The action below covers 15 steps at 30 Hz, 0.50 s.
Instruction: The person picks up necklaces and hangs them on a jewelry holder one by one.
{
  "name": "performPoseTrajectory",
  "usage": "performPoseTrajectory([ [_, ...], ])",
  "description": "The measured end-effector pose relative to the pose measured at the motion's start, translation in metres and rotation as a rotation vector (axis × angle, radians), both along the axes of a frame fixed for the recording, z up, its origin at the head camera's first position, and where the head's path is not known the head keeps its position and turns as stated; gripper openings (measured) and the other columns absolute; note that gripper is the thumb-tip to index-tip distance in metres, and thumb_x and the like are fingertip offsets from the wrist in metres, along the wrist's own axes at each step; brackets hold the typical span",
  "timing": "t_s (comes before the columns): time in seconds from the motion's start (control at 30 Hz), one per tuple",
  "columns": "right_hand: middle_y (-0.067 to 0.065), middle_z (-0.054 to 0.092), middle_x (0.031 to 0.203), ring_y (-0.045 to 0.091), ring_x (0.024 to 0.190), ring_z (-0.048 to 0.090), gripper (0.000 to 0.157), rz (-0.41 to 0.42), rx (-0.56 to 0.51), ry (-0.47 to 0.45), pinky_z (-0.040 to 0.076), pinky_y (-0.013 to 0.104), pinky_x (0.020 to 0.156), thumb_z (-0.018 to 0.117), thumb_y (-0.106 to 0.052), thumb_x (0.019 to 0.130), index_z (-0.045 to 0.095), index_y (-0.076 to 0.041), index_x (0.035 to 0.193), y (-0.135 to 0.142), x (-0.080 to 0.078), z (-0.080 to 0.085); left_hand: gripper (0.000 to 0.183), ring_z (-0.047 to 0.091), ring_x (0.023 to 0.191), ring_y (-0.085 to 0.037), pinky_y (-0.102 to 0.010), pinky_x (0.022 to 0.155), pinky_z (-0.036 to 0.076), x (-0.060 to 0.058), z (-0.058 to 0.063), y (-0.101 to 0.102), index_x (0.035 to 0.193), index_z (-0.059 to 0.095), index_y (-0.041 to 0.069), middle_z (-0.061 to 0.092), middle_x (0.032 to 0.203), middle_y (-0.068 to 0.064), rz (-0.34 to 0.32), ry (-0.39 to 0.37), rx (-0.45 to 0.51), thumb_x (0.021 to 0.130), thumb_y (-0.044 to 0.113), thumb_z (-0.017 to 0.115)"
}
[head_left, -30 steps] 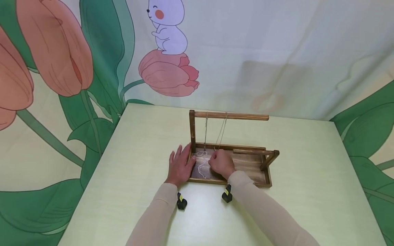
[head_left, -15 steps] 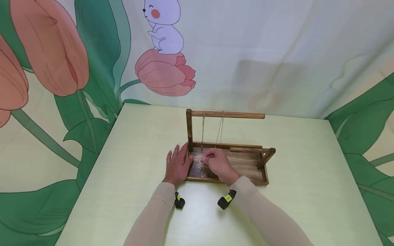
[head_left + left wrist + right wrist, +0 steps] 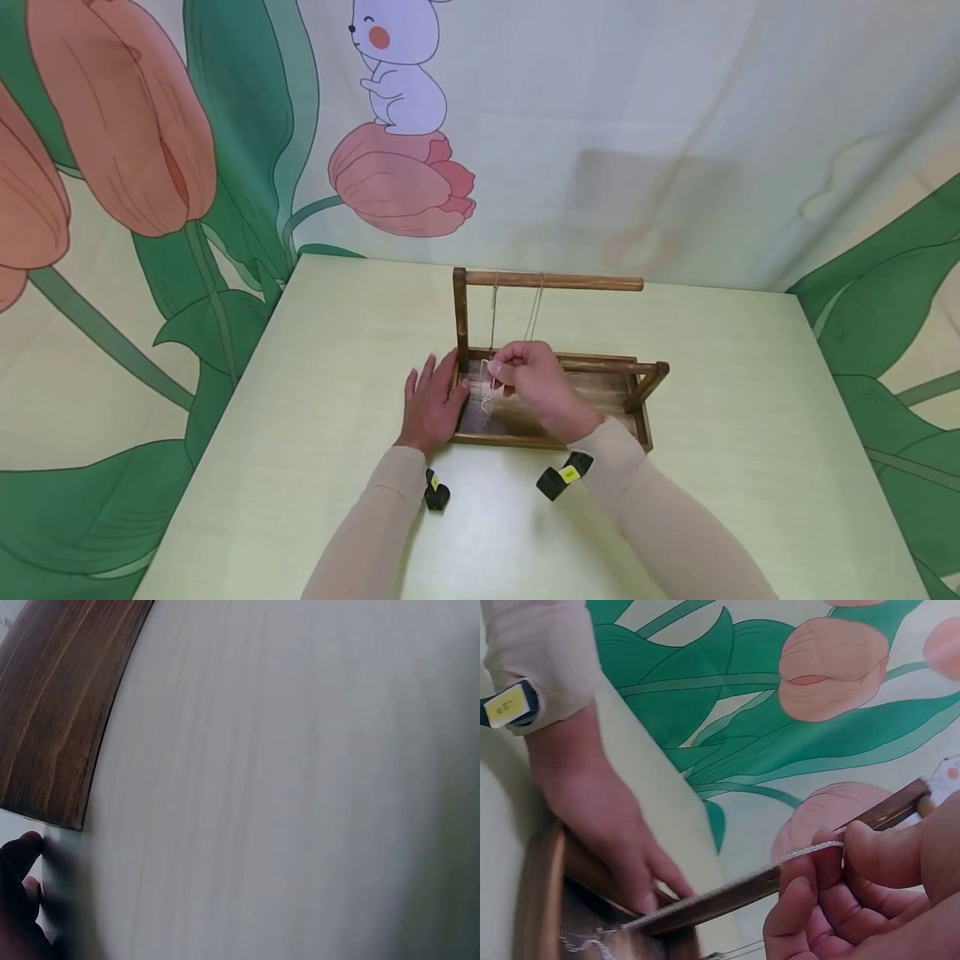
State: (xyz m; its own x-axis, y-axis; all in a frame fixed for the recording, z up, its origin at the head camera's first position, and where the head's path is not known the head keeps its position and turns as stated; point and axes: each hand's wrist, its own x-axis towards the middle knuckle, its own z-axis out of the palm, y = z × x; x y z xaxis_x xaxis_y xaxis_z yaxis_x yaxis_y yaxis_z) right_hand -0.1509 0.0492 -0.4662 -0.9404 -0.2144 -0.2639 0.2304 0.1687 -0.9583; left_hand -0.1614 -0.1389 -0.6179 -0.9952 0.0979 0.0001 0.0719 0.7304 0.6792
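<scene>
My right hand [image 3: 543, 387] pinches a thin white cord [image 3: 705, 897] between thumb and fingers, as the right wrist view shows. The cord runs taut from there down to a loose tangle inside a shallow brown wooden tray [image 3: 510, 440]. At the tray's left end lies my left hand [image 3: 431, 408], fingers spread, its thumb over the rim and the other fingers along the outside. Upright at that end is a wooden post [image 3: 461, 321] carrying a horizontal bar [image 3: 562, 281]. Thin strings [image 3: 492, 321] hang from the bar. The left wrist view catches only some dark fingertips [image 3: 21, 851].
A second, lower wooden bar [image 3: 611, 365] reaches inward from a leaning post [image 3: 647, 388] at the tray's right end. The pale table [image 3: 735, 433] carries the tray. Behind it hangs a flower-printed curtain [image 3: 525, 108]. Black wrist cameras [image 3: 437, 492] sit on both wrists.
My right hand has moved left to the cord in the tray, pinched it and lifted it slightly. The left hand keeps its place on the tray's end.
</scene>
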Motion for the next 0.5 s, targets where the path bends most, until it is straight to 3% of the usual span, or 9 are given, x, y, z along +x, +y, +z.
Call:
performPoseTrajectory([
  [0.17, 0.01, 0.067, 0.084, 0.017, 0.075, 0.059, 0.012, 0.023, 0.033, 0.041, 0.051, 0.029, 0.07, 0.062, -0.003, 0.102, 0.067, 0.006, 0.096, 0.002, -0.001, 0.017, 0.06, 0.016, 0.165, -0.03, -0.056, 0.132, 0.0, 0.0, 0.002, 0.0, 0.166, 0.028, 0.025, 0.038, 0.17, 0.001, 0.0, -0.008, 0.011, 0.11, 0.041, 0.043],
  [0.5, 0.002, 0.064, 0.083, 0.018, 0.078, 0.055, 0.011, 0.045, 0.076, 0.109, 0.048, 0.029, 0.07, 0.063, -0.006, 0.102, 0.067, 0.004, 0.098, 0.006, -0.006, 0.035, 0.059, 0.016, 0.165, -0.03, -0.056, 0.133, 0.001, 0.001, 0.004, 0.001, 0.165, 0.03, 0.025, 0.04, 0.169, 0.0, 0.012, -0.002, 0.008, 0.11, 0.04, 0.044],
])
